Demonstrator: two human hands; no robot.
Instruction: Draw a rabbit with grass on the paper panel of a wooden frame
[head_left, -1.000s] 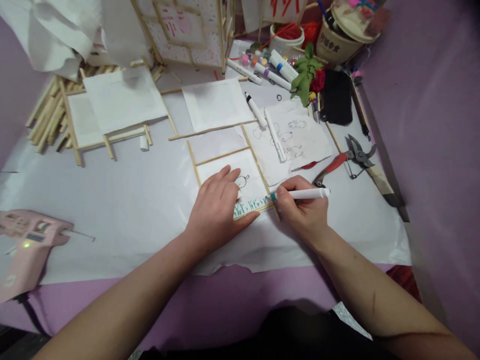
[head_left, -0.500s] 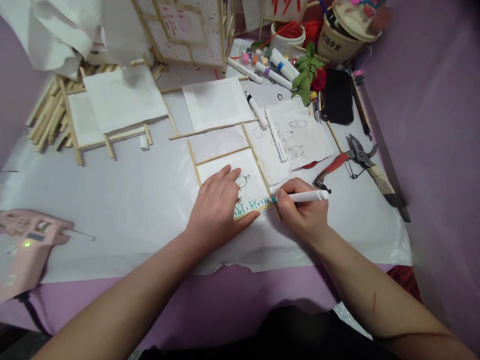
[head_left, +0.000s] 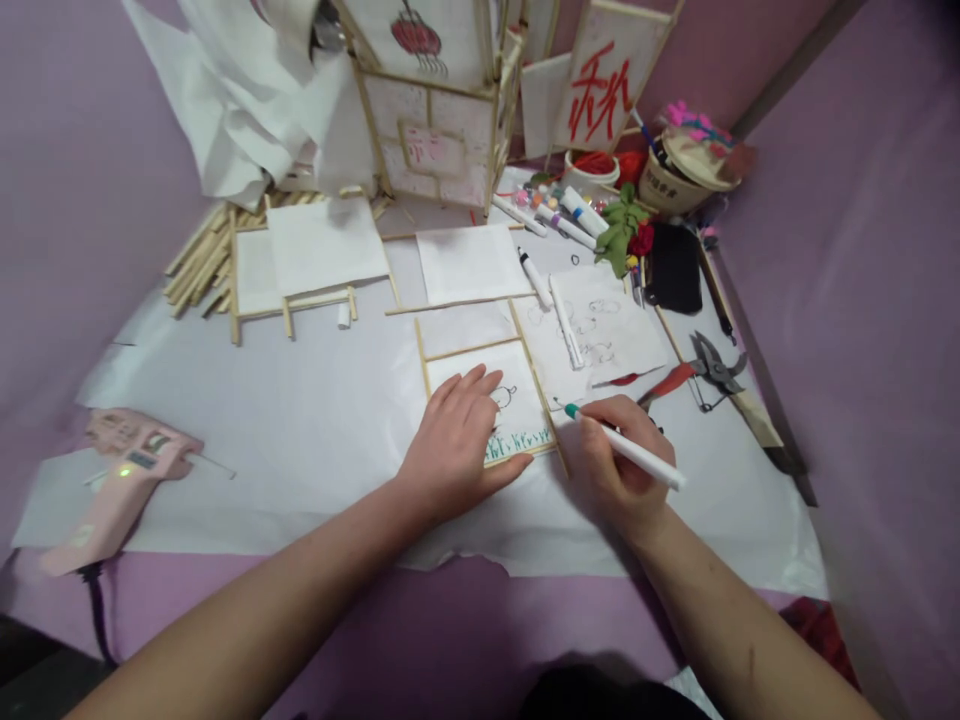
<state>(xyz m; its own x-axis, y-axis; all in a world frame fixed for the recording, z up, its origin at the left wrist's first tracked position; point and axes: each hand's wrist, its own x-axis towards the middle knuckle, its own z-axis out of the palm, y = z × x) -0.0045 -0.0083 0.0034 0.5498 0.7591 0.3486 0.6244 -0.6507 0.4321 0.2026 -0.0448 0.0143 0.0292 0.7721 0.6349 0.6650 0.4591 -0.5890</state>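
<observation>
My left hand (head_left: 459, 435) lies flat with fingers stretched over a white paper panel (head_left: 480, 358) set in a thin wooden stick frame (head_left: 534, 375). Green grass strokes (head_left: 521, 441) run along the panel's lower edge, and part of a black outline drawing (head_left: 508, 395) shows past my fingers; the rest is covered. In my right hand (head_left: 622, 465) is a white marker (head_left: 643, 458) with a green tip. Its tip is just right of the frame, apart from the panel.
A sketch sheet (head_left: 626, 335) with two markers on it lies beyond the frame. Red-handled pruning shears (head_left: 712, 370) sit at right, a pink glue gun (head_left: 131, 480) at left. Behind are wooden sticks (head_left: 199, 265), paper-covered frames (head_left: 330, 240), a paper lantern structure (head_left: 431, 130) and a phone (head_left: 673, 268).
My right hand has lifted the marker off the grass strokes and moved it right, beyond the frame; the pen now tilts differently. My left hand stays on the panel. The camera view has shifted upward.
</observation>
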